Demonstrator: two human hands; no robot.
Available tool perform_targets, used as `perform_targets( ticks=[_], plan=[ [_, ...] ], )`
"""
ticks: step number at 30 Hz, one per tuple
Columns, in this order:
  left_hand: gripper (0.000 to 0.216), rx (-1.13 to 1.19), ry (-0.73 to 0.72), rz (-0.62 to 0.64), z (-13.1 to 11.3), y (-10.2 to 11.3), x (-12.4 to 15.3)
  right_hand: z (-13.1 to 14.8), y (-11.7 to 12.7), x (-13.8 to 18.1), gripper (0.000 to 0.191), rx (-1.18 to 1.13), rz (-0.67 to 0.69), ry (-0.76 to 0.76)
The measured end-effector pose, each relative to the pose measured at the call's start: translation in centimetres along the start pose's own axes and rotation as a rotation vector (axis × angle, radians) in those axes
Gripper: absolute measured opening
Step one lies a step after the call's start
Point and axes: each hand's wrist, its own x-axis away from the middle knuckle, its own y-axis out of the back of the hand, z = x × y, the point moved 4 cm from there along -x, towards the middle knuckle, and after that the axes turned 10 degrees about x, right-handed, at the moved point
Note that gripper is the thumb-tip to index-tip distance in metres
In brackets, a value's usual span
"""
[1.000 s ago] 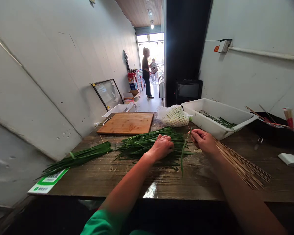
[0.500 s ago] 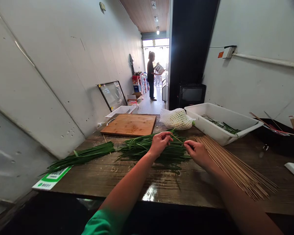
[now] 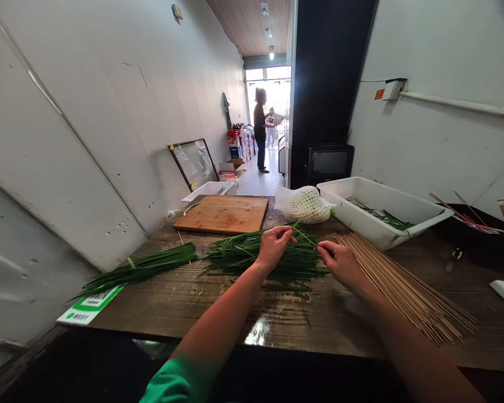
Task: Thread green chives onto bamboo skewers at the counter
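Note:
Between my two hands runs a thin bamboo skewer (image 3: 304, 237), slanting down to the right. My left hand (image 3: 275, 246) pinches its upper end, where a bit of green leaf shows at the fingertips. The lower end is in the closed fingertips of my right hand (image 3: 338, 260). Both hands hover over a heap of garlic chives (image 3: 235, 254) spread on the wooden table (image 3: 159, 313). Beside my right hand lies a fan of loose bamboo skewers (image 3: 403, 285). A tied bunch of chives (image 3: 151, 265), with a skewer near its end, lies at the left.
Behind the chives is a wooden cutting board (image 3: 222, 214). Net-wrapped produce (image 3: 304, 204) and a white tub (image 3: 361, 221) with some green stalks stand at the back right. A green-and-white card (image 3: 90, 307) sits at the left corner. A person (image 3: 260, 129) stands far off, holding a sheet.
My right hand has shifted very slightly to the right, and more of the skewer shows between the hands. My left hand stays nearly still. The distant person's sheet has tilted flatter.

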Motion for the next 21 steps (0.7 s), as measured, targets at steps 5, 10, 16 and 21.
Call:
perform_targets(
  ticks=[5, 10, 16, 21],
  plan=[
    [0.034, -0.005, 0.006, -0.012, -0.08, 0.13, -0.03, -0.17, -0.1, -0.04, 0.031, -0.005, -0.003, 0.0],
    [0.033, -0.004, 0.007, -0.036, 0.05, 0.28, -0.06, -0.33, -0.32, -0.11, 0.031, -0.003, 0.007, 0.003],
    [0.037, 0.023, 0.044, -0.011, 0.12, 0.09, 0.08, -0.32, -0.31, -0.04, 0.032, -0.019, 0.007, 0.002],
    [0.032, -0.092, -0.028, -0.011, -0.26, 0.12, 0.13, -0.32, -0.28, 0.0, 0.032, -0.026, 0.013, -0.007]
  ],
)
